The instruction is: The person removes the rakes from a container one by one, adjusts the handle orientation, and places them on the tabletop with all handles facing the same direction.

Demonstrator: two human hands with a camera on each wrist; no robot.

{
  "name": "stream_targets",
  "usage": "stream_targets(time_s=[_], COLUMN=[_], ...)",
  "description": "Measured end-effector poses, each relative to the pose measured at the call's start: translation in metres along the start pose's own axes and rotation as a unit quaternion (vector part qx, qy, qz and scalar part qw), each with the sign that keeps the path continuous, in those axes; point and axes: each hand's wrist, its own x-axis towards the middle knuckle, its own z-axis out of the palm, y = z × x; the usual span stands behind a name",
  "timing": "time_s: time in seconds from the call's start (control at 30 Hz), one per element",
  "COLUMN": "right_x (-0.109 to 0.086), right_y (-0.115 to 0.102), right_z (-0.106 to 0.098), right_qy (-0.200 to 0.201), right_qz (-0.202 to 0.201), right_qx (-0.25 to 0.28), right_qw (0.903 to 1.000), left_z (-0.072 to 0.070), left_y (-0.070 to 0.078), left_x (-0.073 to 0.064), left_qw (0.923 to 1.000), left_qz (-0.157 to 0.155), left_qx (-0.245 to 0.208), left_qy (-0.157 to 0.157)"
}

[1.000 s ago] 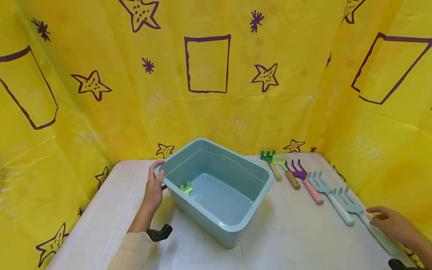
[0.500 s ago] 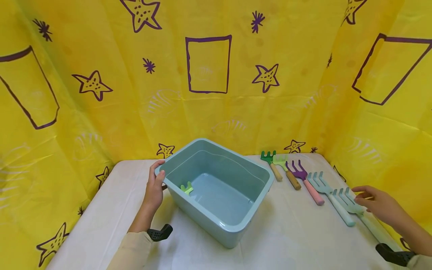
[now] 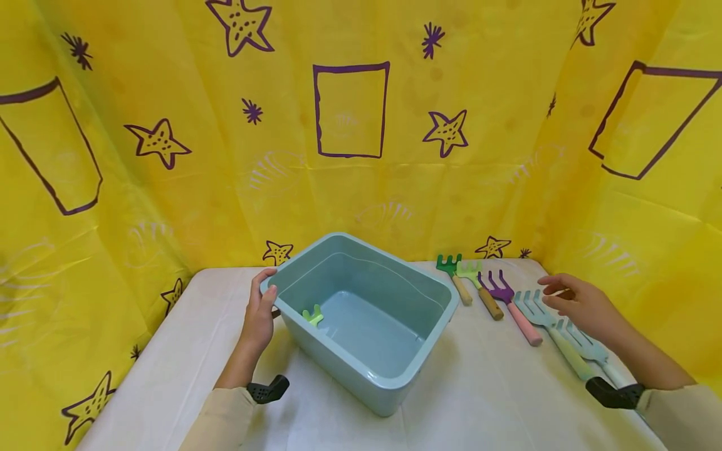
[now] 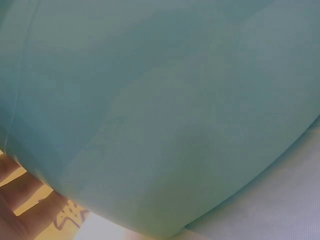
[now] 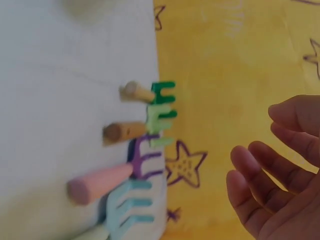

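A pale blue plastic tub (image 3: pixel 383 282) stands on the table, and my left hand (image 3: pixel 259 319) grips its left corner at the rim. In the left wrist view the tub's wall (image 4: pixel 150 120) fills most of the frame. The head of a light green hand fork (image 3: pixel 313 316) shows inside the tub. My right hand (image 3: pixel 583 307), holding nothing, hovers over two light blue hand forks, one with a pale green handle (image 3: pixel 570 355) and the other (image 3: pixel 589 346) partly hidden by the arm. In the right wrist view its fingers (image 5: pixel 267 172) are loosely bent.
Left of those lie a purple hand fork with a pink handle (image 3: pixel 524 324), a light green one with a wooden handle (image 3: pixel 491 304) and a dark green rake (image 3: pixel 462 290). Yellow patterned curtains (image 3: pixel 350 200) enclose the white-covered table (image 3: pixel 485 388) behind and at both sides.
My right hand has moved left and away from me, from beside the rightmost fork's handle to above the light blue forks' heads. The left hand and tub stay put.
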Motion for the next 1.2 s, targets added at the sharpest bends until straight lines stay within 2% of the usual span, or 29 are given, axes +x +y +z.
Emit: stream_targets(time_s=[0.37,0.57,0.8,0.9,1.03,1.13,1.2], right_x=[0.04,0.051,0.069,0.078,0.093,0.106,0.115], right_y=[-0.065,-0.097,-0.132,-0.146,-0.168,-0.185,-0.193], right_z=[0.016,0.023,0.04,0.052,0.068,0.078,0.085], right_qy=[-0.012,-0.033,-0.063,-0.085,-0.126,-0.167,-0.199], right_qz=[-0.063,-0.089,-0.109,-0.117,-0.109,-0.107,-0.113], right_qx=[0.011,0.013,0.038,0.055,0.071,0.087,0.104], right_qw=[0.9979,0.9954,0.9913,0.9879,0.9834,0.9762,0.968], left_z=[0.0,0.001,0.0,0.001,0.001,0.001,0.001], left_y=[0.0,-0.002,0.011,0.02,0.032,0.029,0.023], left_x=[0.001,0.001,-0.004,-0.007,-0.012,-0.011,-0.008], left_qw=[1.0,1.0,1.0,1.0,0.9999,0.9999,0.9999], left_qz=[0.001,0.004,-0.003,-0.003,-0.008,-0.01,-0.01], left_qx=[-0.005,0.003,0.0,-0.001,0.002,0.001,-0.004], left_qy=[0.0,-0.004,-0.002,-0.006,-0.009,-0.008,-0.009])
